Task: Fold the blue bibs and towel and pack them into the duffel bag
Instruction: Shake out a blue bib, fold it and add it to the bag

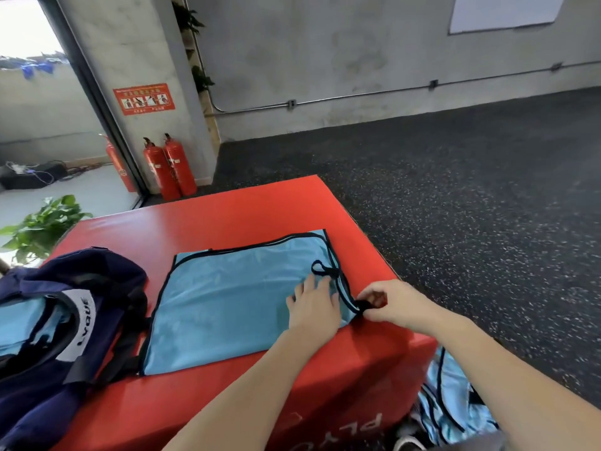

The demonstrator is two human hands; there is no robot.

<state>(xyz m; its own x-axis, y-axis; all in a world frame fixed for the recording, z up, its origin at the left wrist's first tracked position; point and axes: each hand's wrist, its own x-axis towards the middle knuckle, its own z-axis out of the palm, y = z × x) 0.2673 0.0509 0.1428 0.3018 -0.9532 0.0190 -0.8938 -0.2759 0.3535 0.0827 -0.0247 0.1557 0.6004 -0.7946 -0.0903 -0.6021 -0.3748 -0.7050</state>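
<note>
A light blue bib (227,297) with black trim lies spread flat on the red plyo box (227,216). My left hand (313,304) presses flat on the bib's right part, fingers spread. My right hand (387,302) pinches the black trim at the bib's right corner. The navy duffel bag (74,314) stands open at the left of the box, with light blue fabric (22,327) inside it. More blue bibs (455,402) lie in a heap on the floor to the right of the box.
Dark speckled floor (455,190) stretches to the right and behind the box. Two red fire extinguishers (169,167) stand by a pillar at the back. A green plant (42,226) sits at the far left. A shoe (406,441) shows beside the heap.
</note>
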